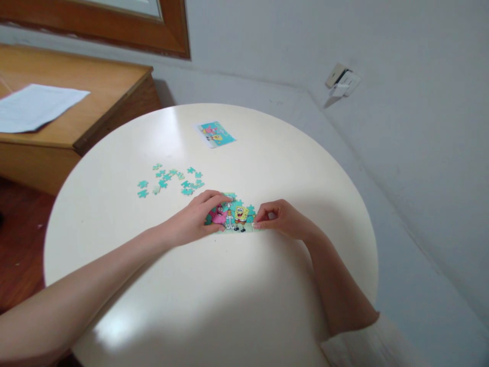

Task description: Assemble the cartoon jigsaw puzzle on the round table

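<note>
A partly joined jigsaw puzzle (240, 216) with yellow, pink and pale cartoon figures on turquoise lies on the round white table (183, 300). My left hand (202, 214) rests over its left end, thumb at the lower edge and fingers reaching to the upper edge, gripping it and hiding part of the picture. At the right end, the thumb and index finger of my right hand (280, 218) are pinched together on a small puzzle piece (255, 223), mostly covered by the fingertips. The piece touches or nearly touches the joined part; I cannot tell which.
Several loose turquoise puzzle pieces (163, 182) lie scattered left of and beyond the joined part. Farther back is a picture card (216, 134) with the same figures. A wooden desk (110, 97) with white paper (38, 107) stands left; a wall (401, 168) closes the right.
</note>
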The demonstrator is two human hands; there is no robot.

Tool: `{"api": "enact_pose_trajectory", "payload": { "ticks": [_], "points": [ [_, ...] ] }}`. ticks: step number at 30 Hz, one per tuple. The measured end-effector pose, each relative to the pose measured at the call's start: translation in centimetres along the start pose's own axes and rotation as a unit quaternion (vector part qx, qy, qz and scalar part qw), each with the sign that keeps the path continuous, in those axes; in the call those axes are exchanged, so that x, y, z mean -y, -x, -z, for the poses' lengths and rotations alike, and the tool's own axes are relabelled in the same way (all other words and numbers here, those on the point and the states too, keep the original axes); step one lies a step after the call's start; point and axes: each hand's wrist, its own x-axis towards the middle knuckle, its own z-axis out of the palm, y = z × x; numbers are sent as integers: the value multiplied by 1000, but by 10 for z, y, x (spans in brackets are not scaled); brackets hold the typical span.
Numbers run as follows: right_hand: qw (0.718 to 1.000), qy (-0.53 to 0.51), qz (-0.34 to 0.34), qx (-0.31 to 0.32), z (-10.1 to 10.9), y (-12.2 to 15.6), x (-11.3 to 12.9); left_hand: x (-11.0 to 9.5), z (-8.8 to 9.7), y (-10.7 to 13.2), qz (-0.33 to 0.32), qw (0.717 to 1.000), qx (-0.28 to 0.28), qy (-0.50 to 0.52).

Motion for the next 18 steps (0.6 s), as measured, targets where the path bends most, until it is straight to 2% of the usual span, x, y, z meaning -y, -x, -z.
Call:
{"api": "enact_pose_trajectory", "payload": {
  "ticks": [18],
  "points": [
    [999, 34, 18, -12, 0, -3, -7, 3, -2, 0, -8, 1000, -3, -10]
  ]
}}
